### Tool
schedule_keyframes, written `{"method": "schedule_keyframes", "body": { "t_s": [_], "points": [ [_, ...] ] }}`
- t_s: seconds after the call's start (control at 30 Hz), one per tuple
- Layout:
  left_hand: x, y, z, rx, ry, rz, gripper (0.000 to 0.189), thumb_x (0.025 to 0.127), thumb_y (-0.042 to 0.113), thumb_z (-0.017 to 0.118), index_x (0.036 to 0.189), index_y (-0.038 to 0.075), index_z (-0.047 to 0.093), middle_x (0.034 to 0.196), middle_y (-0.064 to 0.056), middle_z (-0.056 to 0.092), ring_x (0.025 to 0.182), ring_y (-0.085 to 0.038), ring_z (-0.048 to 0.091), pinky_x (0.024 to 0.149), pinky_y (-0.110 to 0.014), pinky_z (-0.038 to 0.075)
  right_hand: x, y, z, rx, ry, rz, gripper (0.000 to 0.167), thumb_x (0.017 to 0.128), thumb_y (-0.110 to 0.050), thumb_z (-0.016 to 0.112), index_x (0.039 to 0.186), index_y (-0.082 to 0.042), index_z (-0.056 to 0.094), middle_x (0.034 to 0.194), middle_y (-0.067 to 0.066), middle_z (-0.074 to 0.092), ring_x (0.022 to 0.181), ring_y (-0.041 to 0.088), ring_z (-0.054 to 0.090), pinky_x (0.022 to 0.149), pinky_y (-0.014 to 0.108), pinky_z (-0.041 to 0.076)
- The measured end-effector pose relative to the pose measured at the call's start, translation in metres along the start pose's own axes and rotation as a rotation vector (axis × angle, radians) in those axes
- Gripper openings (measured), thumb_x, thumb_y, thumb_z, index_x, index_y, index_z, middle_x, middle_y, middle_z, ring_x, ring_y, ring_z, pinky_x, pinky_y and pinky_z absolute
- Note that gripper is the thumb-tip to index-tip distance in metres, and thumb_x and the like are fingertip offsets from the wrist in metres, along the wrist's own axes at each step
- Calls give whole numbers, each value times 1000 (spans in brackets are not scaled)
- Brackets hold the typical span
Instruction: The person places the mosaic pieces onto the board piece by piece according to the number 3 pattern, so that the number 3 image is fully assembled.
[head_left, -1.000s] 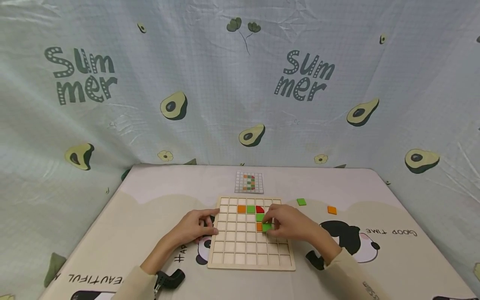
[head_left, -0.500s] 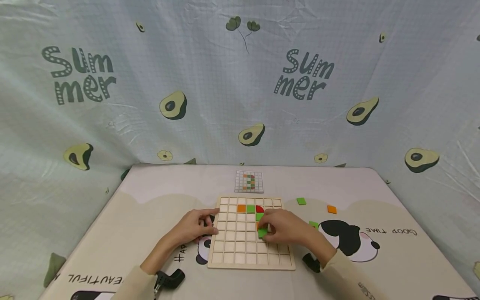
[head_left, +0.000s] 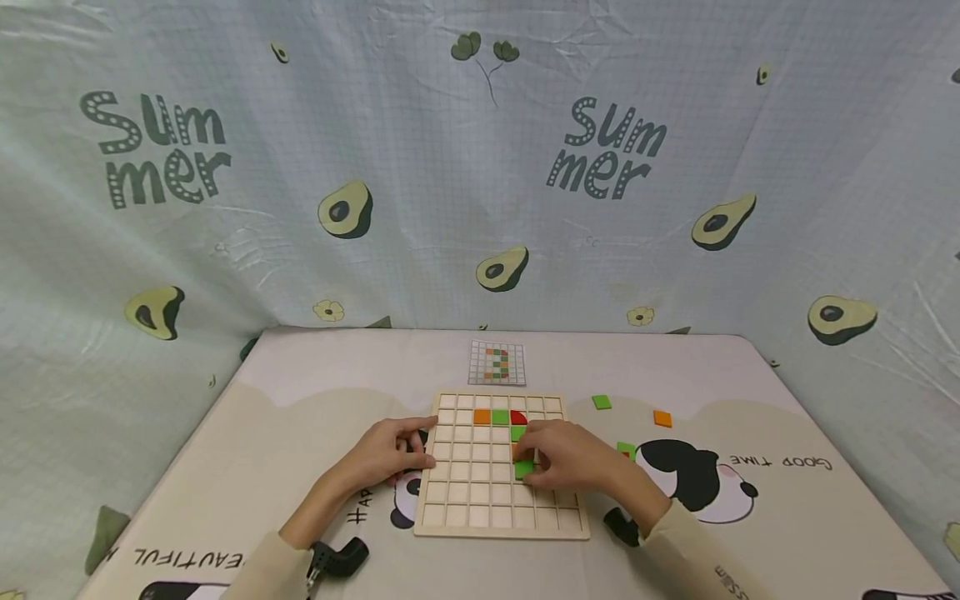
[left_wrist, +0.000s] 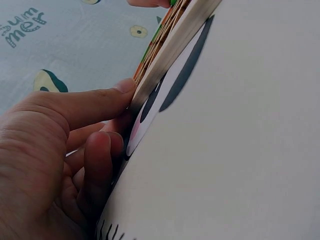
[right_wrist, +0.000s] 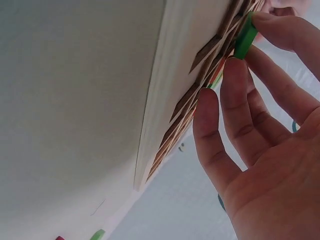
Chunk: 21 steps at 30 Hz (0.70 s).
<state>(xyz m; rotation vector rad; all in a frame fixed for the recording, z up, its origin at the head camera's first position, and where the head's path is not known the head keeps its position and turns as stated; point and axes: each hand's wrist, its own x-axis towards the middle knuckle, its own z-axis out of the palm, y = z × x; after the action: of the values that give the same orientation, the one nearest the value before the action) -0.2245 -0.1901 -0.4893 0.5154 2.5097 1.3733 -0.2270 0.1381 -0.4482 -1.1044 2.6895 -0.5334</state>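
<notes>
A wooden grid board point(head_left: 501, 533) lies on the table. In the head view my right hand point(head_left: 572, 457) pinches a green square tile point(head_left: 523, 471) at a lower cell; the right wrist view has this tile point(right_wrist: 245, 37) tilted between thumb and fingertips at the grid. Above it sit an orange tile point(head_left: 482, 417), a green tile point(head_left: 500, 417) and a red rounded piece point(head_left: 518, 417) in a row. Below the red piece come another green tile point(head_left: 518, 433) and an orange tile point(head_left: 515, 452), partly hidden by fingers. My left hand point(head_left: 392, 454) touches the board's left edge with thumb and forefinger.
Behind the board lies a printed pattern card point(head_left: 497, 364). To the right are a loose green tile point(head_left: 602, 402), an orange tile point(head_left: 662, 418) and a green-and-red piece point(head_left: 626, 450), partly covered by the right arm. A printed curtain point(head_left: 420, 167) hangs behind the table.
My right hand has moved the green tile slightly toward me and left, from beside the orange tile to the cell below it. The left hand stays at the board's edge.
</notes>
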Motion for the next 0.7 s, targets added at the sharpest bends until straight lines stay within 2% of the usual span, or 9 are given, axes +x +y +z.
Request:
{"method": "schedule_keyframes", "body": {
  "t_s": [0.2, 0.7],
  "points": [
    [0, 1, 0, -5, 2, -6, 69, 89, 22, 82, 149, 2, 54, 80, 0, 66, 46, -7, 47, 42, -26, 43, 1, -2, 0, -12, -2, -22, 17, 88, -22, 79, 105, -20, 78, 99, -12, 66, 73, 0, 53, 70, 19, 47],
    [0, 0, -1, -9, -3, -1, 69, 89, 23, 82, 150, 2, 54, 80, -1, 67, 46, -7, 47, 42, -25, 43, 4, -6, -2, -35, -17, -11, 17, 88, -23, 81, 104, -21, 78, 99, -12, 66, 72, 1, 54, 70, 19, 47]
  ]
}}
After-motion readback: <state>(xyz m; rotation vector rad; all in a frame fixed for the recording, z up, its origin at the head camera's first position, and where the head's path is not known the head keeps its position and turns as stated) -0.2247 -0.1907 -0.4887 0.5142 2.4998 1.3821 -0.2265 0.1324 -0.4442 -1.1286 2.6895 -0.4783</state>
